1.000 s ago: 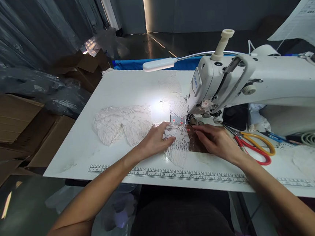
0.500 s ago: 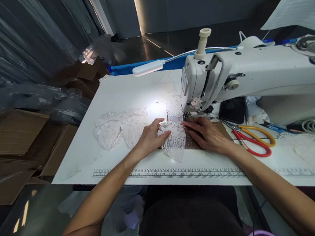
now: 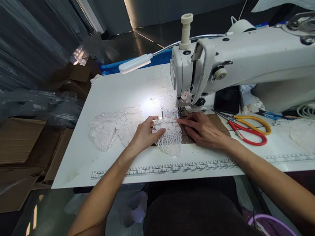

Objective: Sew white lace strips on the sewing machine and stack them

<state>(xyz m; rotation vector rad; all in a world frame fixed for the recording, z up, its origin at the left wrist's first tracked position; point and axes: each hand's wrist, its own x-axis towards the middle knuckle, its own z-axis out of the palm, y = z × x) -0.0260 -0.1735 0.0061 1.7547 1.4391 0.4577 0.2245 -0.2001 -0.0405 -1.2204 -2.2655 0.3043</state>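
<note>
both hands flat, left hand (image 3: 145, 134) and right hand (image 3: 202, 130) fingers spread on the lace piece (image 3: 171, 140) by the sewing machine (image 3: 238, 63), red scissors (image 3: 248, 128) just right, more lace (image 3: 114, 127) left on the table (image 3: 111, 92)

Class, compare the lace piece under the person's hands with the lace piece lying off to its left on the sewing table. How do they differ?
The lace piece under the hands is pressed flat by the left hand and right hand beside the sewing machine; the left lace piece lies untouched. The first hangs toward the printed ruler; the second spreads wider. Both are white openwork.
</note>
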